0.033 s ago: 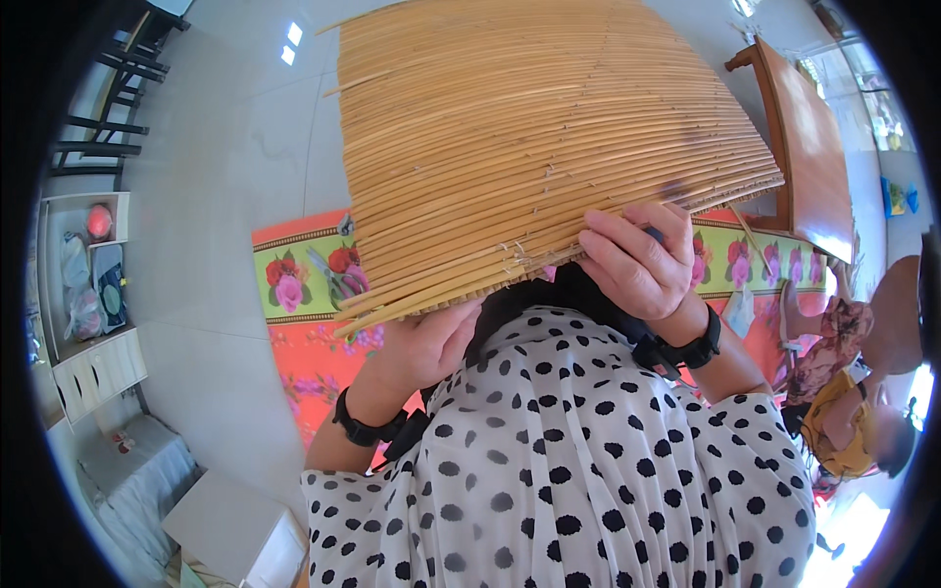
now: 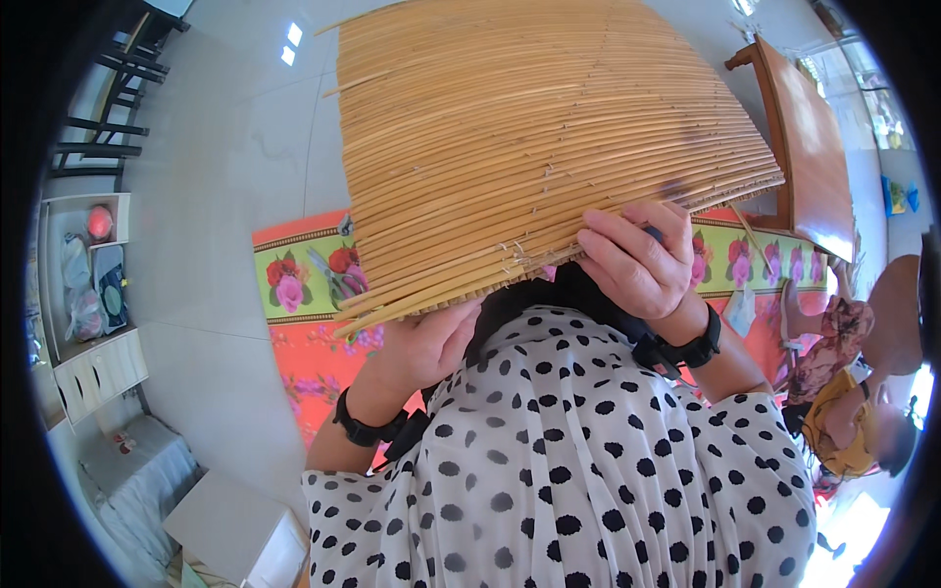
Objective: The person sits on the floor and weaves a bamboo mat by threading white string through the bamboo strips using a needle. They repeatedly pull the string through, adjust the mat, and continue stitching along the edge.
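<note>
A wide mat (image 2: 529, 118) of thin tan sticks fills the upper middle of the frame, its near edge slanting above the wearer's lap. The sticks run side by side across it, bound by rows of thread, and a few pale loose thread ends stand up close to that edge. Several sticks jut out unevenly at the left side.

The right hand (image 2: 642, 260), right of centre, has its grip closed on the near edge of the mat, fingers bent over the top. A small dark bit shows among those fingers, too little of it in view to name fairly. The left hand (image 2: 428, 343), left of centre, is at the mat's lower left corner with its fingers hidden beneath the sticks, so how far its grip is closed cannot be told. Each wrist wears a black band.

Below the mat, a red and green flowered cloth (image 2: 294, 365) covers part of the pale tiled floor (image 2: 221, 245). Scissors (image 2: 338, 277) lie on it, just left of the mat, and a loose stick (image 2: 752, 241) lies to the right. At the frame's right edge is another person (image 2: 833, 343) in patterned clothing.
</note>
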`<state>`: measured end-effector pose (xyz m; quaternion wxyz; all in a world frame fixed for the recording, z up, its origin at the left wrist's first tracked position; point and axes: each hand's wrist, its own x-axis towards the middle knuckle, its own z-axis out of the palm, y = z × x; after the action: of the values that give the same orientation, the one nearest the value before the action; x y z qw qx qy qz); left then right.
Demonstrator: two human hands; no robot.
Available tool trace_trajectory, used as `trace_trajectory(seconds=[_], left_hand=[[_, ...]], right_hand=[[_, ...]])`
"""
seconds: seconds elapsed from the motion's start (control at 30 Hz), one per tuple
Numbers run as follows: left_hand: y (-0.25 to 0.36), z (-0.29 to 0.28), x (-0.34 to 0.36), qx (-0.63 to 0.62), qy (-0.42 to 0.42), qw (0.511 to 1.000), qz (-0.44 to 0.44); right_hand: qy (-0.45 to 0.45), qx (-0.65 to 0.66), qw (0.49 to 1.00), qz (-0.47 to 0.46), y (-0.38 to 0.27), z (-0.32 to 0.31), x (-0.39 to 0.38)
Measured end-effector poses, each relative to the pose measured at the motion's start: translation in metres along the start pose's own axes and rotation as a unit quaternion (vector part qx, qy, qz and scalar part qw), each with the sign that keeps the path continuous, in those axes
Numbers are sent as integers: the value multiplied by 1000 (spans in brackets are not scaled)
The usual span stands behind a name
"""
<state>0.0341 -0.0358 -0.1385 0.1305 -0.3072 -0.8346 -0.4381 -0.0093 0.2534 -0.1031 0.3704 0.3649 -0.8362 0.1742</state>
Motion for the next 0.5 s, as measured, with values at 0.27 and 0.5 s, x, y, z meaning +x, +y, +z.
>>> trace_trajectory(seconds=[0.27,0.5], left_hand=[[2,-5,-1,36,-18,999,-13],[1,-3,-3,15,-7,1000,-17]], right_hand=[[2,10,1000,1,5,3,2],[9,24,1000,-17,1,8,2]])
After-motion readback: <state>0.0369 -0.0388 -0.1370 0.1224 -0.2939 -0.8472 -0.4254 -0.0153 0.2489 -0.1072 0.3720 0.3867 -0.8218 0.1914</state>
